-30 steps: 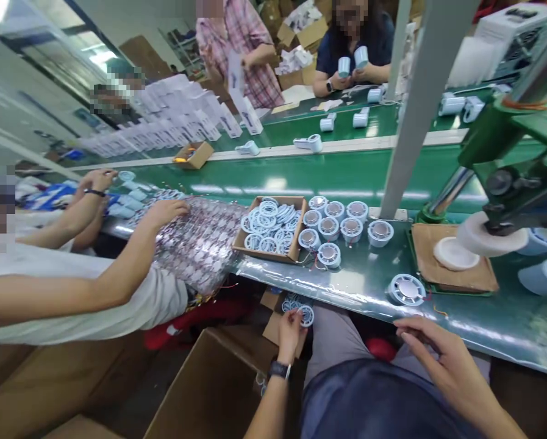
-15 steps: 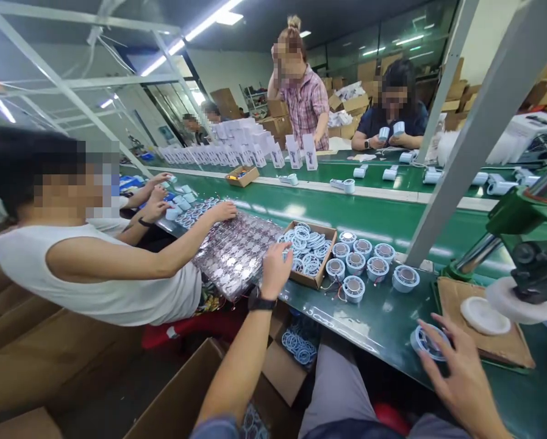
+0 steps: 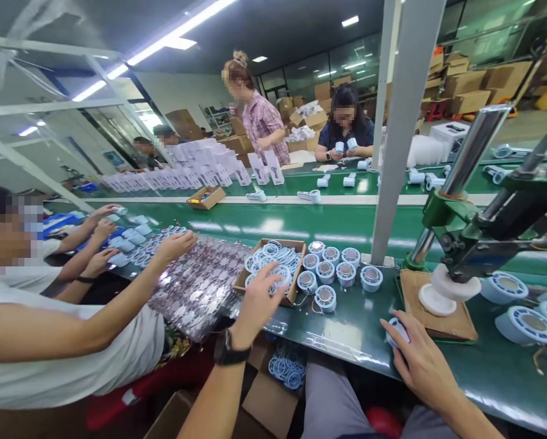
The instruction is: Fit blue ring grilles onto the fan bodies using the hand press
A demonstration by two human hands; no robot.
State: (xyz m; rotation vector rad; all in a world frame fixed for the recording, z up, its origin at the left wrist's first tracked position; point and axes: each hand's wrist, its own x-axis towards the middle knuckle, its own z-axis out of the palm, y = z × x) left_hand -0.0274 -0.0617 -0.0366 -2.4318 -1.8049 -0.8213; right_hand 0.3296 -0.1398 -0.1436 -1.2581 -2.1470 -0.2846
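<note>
My left hand (image 3: 260, 297), with a dark watch on its wrist, reaches over the near edge of a shallow cardboard box (image 3: 243, 279) filled with light blue rings (image 3: 273, 256). Its fingers are spread and rest on the nearest rings. My right hand (image 3: 416, 358) lies on the green table (image 3: 346, 332) near its front edge, curled over a round light blue fan part (image 3: 396, 330) that is mostly hidden. Several similar round parts (image 3: 337, 271) stand just right of the box.
A green hand press (image 3: 483, 222) with a white pad (image 3: 438, 299) stands on a cardboard sheet (image 3: 451, 326) at the right, with more round parts (image 3: 527, 323) beside it. A grey post (image 3: 394, 140) rises behind. A co-worker's arm (image 3: 131, 286) reaches over a shiny sheet (image 3: 200, 286) at the left. A box of rings (image 3: 285, 369) sits under the table.
My left hand came up from under the table to the box and now lies on its nearest rings. My right hand has closed over the round part at the table's front edge.
</note>
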